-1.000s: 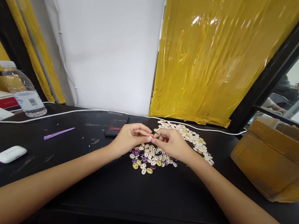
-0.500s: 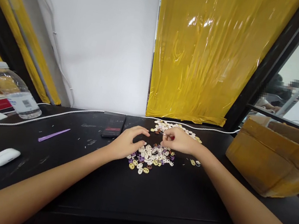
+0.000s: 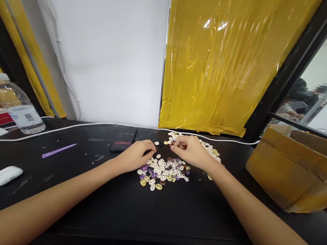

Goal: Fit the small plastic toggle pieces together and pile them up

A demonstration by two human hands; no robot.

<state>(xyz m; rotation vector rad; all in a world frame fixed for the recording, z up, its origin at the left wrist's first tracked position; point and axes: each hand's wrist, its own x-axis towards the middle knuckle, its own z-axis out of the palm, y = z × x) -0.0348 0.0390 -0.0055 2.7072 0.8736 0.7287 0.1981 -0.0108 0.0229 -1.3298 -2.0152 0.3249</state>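
Note:
My left hand [image 3: 137, 156] rests at the left edge of a pile of small oval pieces with two holes [image 3: 160, 168], white, yellow, purple and brown, like buttons. Its thumb and fingers are curled together; whatever lies between them is too small to make out. My right hand [image 3: 194, 152] is beyond that pile, with thumb and fingers pinched. A thin, small thing seems to be in the pinch, but I cannot tell its kind. Behind and beside the right hand lies a second pile of like pieces [image 3: 211, 148], partly hidden by it. Loose dark and white pieces lie between the hands.
A dark phone [image 3: 122, 140] lies behind my left hand. Further left are a purple strip [image 3: 59, 150], a white earbud case [image 3: 5, 176] and a water bottle [image 3: 22, 108]. A cardboard box [image 3: 293, 175] stands right. A white cable [image 3: 64, 127] runs along the table's back.
My left hand's fingers have drawn together from a spread pose and shifted slightly left. My right hand stays pinched and has moved slightly left. Loose pieces now show between the hands.

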